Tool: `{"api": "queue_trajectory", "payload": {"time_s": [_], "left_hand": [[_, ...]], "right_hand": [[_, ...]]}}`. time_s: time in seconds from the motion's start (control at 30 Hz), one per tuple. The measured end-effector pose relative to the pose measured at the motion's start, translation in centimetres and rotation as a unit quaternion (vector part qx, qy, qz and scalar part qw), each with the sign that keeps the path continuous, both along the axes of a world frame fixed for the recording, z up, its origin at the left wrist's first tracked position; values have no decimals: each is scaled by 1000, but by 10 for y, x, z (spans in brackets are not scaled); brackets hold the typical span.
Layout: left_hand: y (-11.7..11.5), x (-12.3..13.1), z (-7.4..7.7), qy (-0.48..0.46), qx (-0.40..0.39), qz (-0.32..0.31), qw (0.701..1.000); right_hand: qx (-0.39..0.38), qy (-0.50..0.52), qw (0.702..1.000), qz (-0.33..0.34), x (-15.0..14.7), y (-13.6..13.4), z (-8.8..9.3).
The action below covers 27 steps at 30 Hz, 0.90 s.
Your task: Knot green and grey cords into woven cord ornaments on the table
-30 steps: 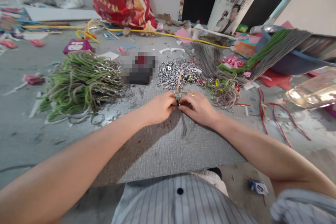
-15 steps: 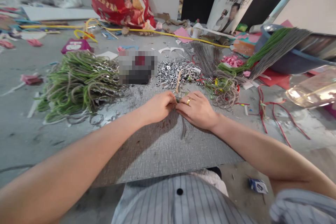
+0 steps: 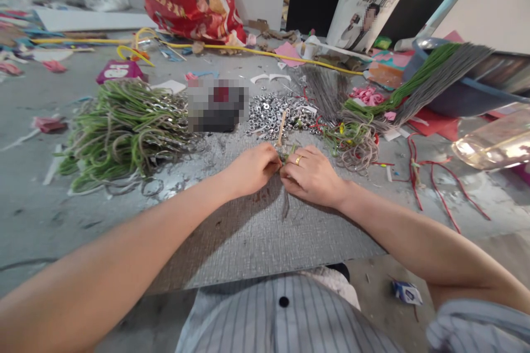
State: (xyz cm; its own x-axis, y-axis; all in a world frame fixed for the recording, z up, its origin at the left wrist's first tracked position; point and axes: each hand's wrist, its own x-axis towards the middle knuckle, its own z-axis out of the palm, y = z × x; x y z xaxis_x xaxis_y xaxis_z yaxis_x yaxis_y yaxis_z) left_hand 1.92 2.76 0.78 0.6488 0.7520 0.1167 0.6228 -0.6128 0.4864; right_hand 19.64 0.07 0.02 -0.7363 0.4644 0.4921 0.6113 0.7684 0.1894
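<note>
As the left hand [image 3: 255, 168] and right hand [image 3: 312, 177] meet mid-worktop [image 3: 248, 242], their fingers pinch a green cord [image 3: 285, 158] between them, metal rings [image 3: 269, 113] at twelve o'clock; this looks like close cord work, the next move calling for steady fingertips.

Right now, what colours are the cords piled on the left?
Green and greyish cords, clearest in the head view.

The grey textured table [image 3: 256, 242] is strewn with green-and-grey cord loops [image 3: 120, 127] and small silvery metal pieces [image 3: 269, 113], heaped back from its near edge.
</note>
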Motion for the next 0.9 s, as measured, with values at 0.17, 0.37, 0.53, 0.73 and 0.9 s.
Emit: {"api": "queue_trajectory", "payload": {"time_s": [0.17, 0.37, 0.53, 0.73, 0.9], "left_hand": [[1, 0, -1, -9, 2, -9, 1000], [0, -1, 0, -32, -17, 18, 999], [-4, -2, 4, -39, -37, 68, 996], [-8, -4, 9, -40, -39, 85, 995], [-7, -6, 7, -38, 9, 76, 996]], "right_hand": [[-29, -4, 999, 46, 1, -4, 3], [-16, -32, 997, 67, 0, -11, 11], [-53, -81, 994, 41, 1, -15, 13], [-86, -125, 987, 59, 1, -21, 23], [-106, -142, 980, 93, 3, -25, 28]]}}
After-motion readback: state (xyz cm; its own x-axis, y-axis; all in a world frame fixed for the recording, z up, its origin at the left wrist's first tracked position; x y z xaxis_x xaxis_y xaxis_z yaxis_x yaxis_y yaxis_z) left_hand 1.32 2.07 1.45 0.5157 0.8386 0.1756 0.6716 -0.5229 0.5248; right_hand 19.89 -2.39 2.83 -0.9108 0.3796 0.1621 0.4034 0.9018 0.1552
